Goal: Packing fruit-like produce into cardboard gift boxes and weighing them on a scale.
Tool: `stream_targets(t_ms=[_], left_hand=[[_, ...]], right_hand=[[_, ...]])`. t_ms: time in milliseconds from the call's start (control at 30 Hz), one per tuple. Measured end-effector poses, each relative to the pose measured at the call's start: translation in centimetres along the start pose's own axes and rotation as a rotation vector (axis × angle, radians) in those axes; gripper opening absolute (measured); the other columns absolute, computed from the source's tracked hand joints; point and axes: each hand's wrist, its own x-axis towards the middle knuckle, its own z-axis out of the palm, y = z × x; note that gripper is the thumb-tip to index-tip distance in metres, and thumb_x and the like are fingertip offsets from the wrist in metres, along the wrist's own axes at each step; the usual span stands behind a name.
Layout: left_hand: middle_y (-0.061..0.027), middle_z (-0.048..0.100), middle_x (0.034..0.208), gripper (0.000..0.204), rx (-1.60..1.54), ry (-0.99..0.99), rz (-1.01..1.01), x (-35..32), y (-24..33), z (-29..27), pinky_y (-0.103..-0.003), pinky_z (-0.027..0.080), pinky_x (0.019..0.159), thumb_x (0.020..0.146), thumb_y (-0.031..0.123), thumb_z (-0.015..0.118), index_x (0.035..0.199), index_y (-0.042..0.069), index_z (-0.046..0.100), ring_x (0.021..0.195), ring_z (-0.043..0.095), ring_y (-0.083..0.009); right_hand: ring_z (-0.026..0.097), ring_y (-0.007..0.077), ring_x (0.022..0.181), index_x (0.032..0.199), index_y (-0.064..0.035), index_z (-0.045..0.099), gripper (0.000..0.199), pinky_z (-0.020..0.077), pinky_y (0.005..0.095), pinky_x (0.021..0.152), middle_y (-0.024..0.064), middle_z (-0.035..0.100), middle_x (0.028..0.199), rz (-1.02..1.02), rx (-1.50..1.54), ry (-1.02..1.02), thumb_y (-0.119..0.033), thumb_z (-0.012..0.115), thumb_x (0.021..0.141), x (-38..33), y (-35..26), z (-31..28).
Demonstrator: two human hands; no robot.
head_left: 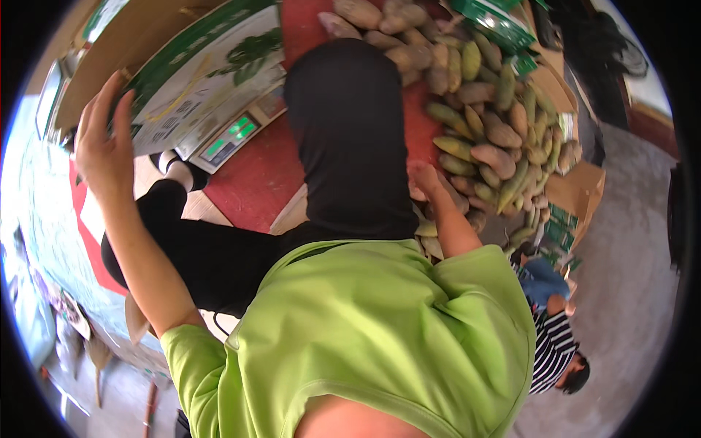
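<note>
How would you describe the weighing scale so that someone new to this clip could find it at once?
Start at the big cardboard box with green and white printing in the upper left, beside the raised left hand. Just under its lower edge, on the red surface, sits the flat grey scale. It alone has small glowing green display panels, unlike the pile of green and tan fruit to the right.

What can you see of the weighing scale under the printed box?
The weighing scale shows only one slanted edge: a pale grey housing, plastic by the look, with two lit green display windows. A cardboard box printed in green and white lies on top and hides the rest. It sits tilted in the view on a red surface. The left hand rests at the box's edge, not on the scale.
</note>
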Motion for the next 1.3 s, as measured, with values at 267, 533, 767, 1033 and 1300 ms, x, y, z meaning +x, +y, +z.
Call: stream_targets(t_ms=[267, 533, 767, 1033, 1300], left_hand=[[-0.0035, 0.067, 0.105, 0.025, 0.086, -0.034, -0.028, -0.1, -0.1, 1.1, -0.028, 0.051, 0.079, 0.087, 0.017, 0.062, 0.112, 0.015, 0.066, 0.096, 0.064, -0.0147], [-0.0044, 0.067, 0.104, 0.024, 0.16, -0.059, -0.056, 0.2, -0.2, 1.2, -0.028, 0.05, 0.081, 0.089, 0.017, 0.06, 0.112, 0.014, 0.066, 0.095, 0.064, -0.015], [-0.0061, 0.067, 0.102, 0.022, 0.04, 0.006, -0.002, 0.4, 0.0, 1.5, -0.027, 0.049, 0.082, 0.087, 0.013, 0.062, 0.108, 0.008, 0.067, 0.094, 0.064, -0.017], [-0.0056, 0.067, 0.099, 0.022, 0.084, 0.042, -0.021, 0.1, 0.2, 1.1, -0.029, 0.051, 0.076, 0.084, 0.02, 0.066, 0.105, 0.013, 0.068, 0.088, 0.065, -0.0185], [-0.002, 0.066, 0.098, 0.026, 0.125, 0.066, -0.01, 0.1, -0.5, 1.1, -0.034, 0.048, 0.081, 0.082, 0.029, 0.066, 0.105, 0.017, 0.067, 0.091, 0.062, -0.0227]], right_hand=[[0.06, 0.0128, 0.068, 0.101, -0.0116, 0.061, 0.017, 0.0457, 0.0305, 0.052, 0.0012, 0.063, 0.084, 0.778, 0.731, -0.11, -0.01, 0.054, 0.085, -2.8, 2.1, -6.3], [0.06, 0.0158, 0.066, 0.095, -0.0112, 0.062, 0.012, 0.0461, 0.033, 0.055, 0.0015, 0.062, 0.076, 0.873, 0.701, -0.181, -0.011, 0.057, 0.083, -7.1, 3.5, -3.0], [0.064, 0.0323, 0.078, 0.088, -0.0046, 0.068, 0.028, 0.0513, 0.0404, 0.071, 0.0172, 0.066, 0.082, 0.721, -0.142, -0.206, -0.028, 0.055, 0.081, -14.7, 11.7, 1.8], [0.054, 0.0251, 0.085, 0.109, -0.0127, 0.055, 0.039, 0.0457, 0.0465, 0.066, 0.0071, 0.054, 0.101, 1.61, 0.857, -0.036, -0.025, 0.069, 0.076, -17.8, 9.2, 2.6], [0.056, 0.027, 0.084, 0.123, -0.0143, 0.044, 0.059, 0.0466, 0.0485, 0.063, 0.0096, 0.053, 0.11, 1.599, 0.825, 0.162, -0.017, 0.071, 0.071, -16.4, 7.5, 3.5]])
